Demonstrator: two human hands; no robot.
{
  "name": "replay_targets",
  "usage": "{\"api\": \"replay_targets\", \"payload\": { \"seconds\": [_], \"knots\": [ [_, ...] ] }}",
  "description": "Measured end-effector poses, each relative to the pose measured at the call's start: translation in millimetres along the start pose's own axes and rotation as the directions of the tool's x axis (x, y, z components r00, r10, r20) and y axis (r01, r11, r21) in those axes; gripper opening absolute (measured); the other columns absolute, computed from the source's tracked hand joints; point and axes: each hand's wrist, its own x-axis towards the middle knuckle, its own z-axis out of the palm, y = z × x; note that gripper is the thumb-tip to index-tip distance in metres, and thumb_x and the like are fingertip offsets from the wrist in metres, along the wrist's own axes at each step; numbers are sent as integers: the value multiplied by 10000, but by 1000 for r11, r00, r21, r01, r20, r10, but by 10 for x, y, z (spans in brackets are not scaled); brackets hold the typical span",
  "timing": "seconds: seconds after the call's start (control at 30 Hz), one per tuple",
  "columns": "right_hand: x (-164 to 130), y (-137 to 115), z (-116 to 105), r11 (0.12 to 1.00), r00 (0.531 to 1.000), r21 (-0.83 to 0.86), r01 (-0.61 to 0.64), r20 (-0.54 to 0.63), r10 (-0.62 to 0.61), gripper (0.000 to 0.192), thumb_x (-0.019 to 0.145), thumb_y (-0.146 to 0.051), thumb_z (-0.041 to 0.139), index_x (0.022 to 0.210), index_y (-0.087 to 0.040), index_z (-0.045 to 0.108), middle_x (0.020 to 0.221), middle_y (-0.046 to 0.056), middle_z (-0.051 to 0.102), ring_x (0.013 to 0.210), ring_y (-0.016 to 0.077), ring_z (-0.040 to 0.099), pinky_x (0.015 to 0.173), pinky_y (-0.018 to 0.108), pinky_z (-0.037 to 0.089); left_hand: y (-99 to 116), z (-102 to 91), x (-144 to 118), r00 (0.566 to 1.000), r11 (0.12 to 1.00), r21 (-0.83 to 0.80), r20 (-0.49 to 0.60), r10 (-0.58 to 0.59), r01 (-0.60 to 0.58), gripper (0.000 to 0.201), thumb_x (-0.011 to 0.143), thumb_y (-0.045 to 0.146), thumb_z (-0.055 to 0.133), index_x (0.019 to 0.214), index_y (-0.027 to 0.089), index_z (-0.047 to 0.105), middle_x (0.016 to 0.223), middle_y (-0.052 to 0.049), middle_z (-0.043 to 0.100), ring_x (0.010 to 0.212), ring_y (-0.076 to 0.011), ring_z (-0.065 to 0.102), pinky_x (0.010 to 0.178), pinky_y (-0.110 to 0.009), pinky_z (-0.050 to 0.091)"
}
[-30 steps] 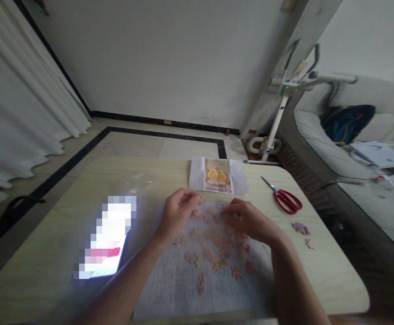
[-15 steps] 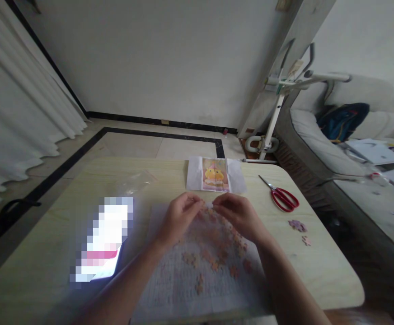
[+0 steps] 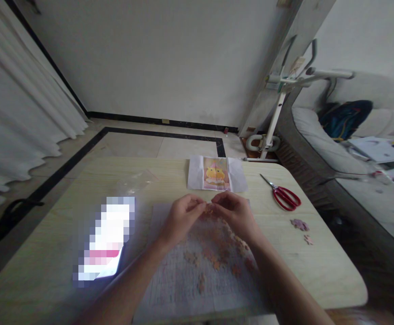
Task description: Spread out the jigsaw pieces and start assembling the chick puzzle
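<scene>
- Desk point(image 3: 332, 277) pale, wood-grained, rounded corners; printed sheet point(image 3: 170, 291) spread at the near side.
- Puzzle pieces point(image 3: 217, 261) scattered over the sheet, orange and pink, below and between the forearms.
- Left hand point(image 3: 185, 214) and right hand point(image 3: 236, 214) nearly meet over the sheet's far part; fingertips drawn in narrow on both. Cannot tell whether either pinches a piece.
- Beyond them, a creased picture point(image 3: 216, 175) of yellow figures.
- Right side: red-handled scissors point(image 3: 286, 198), purple cluster point(image 3: 299, 225), a lone pink piece point(image 3: 308, 240).
- Left side: lit phone point(image 3: 109, 239), screen pixelated; clear plastic bag point(image 3: 138, 181) behind.
- Room: white curtain point(image 3: 17, 99) left, plain wall point(image 3: 156, 58) ahead, dark-banded tile floor point(image 3: 132, 145); white metal frame point(image 3: 275, 119) and grey sofa point(image 3: 322, 153) right.
</scene>
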Motion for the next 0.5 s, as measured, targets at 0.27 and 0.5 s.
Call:
{"api": "replay_targets", "payload": {
  "seconds": [0.27, 0.5],
  "knots": [
    [-4, -15, -6, 997, 1000, -71, -7, -10, 7, 187, 766, -359, 722, 762, -177, 676, 632, 2, 672, 537, 119, 578, 515, 236, 451, -3, 3, 9, 1000, 1000, -8, -19, -24, 24, 177, 787, 311, 658, 811, 138, 628, 737, -57, 710, 669, -163, 675, 618, -248, 521],
    [-32, -46, 26, 993, 999, -115, -13, -33, 9, 161, 777, -338, 709, 767, -180, 680, 646, 6, 680, 572, 131, 608, 537, 238, 466, 45, 0, 4, 999, 1000, -2, -31, -31, 31, 148, 779, 291, 665, 775, 147, 632, 715, -53, 712, 662, -171, 680, 615, -255, 528]
  ]
}}
